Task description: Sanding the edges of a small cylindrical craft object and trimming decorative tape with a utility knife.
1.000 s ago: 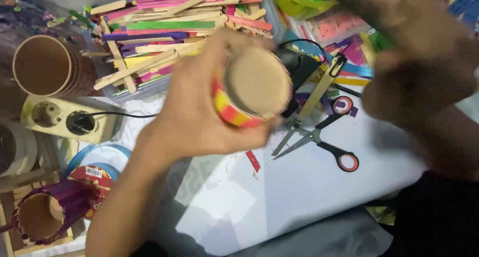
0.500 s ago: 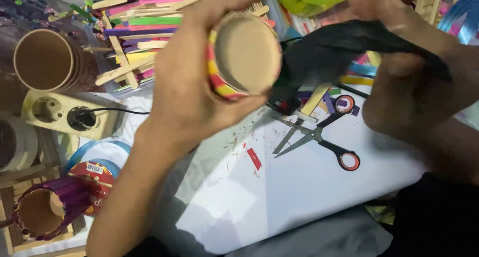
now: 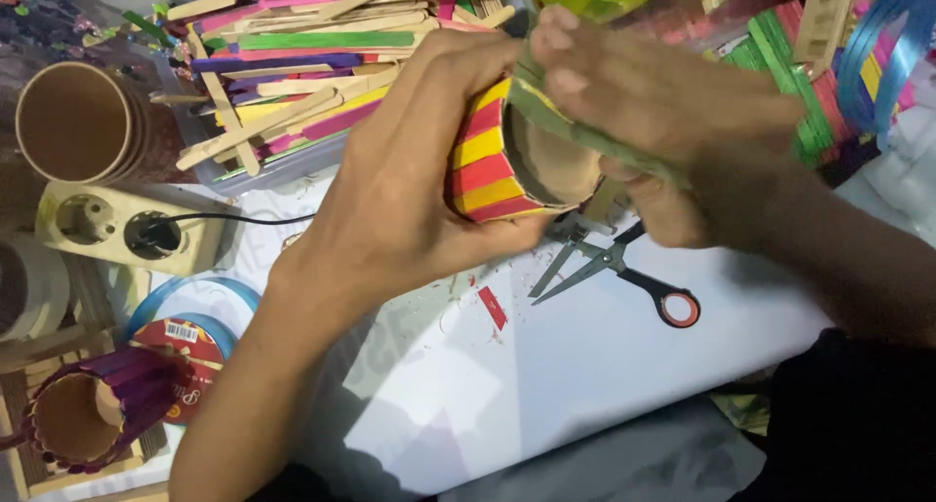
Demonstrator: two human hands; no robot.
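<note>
My left hand (image 3: 409, 171) grips a paper cup (image 3: 492, 161) clad in red and yellow craft sticks, held on its side with its bottom facing me. My right hand (image 3: 663, 122) presses a green craft stick (image 3: 585, 132) against the cup's rim, fingers closed over it. Both hands hover above a white sheet (image 3: 546, 385) on the table.
Black scissors with orange-lined handles (image 3: 624, 268) lie open on the sheet under my hands. A pile of coloured craft sticks (image 3: 292, 54) fills the back. Stacked brown cups (image 3: 78, 122), a power strip (image 3: 117, 234), a tape roll (image 3: 185, 336) and a purple stick-covered cup (image 3: 88, 414) stand at left.
My right hand has come down from the upper right and now presses a green stick onto the cup. The left hand turned the cup slightly and shifted it rightward.
</note>
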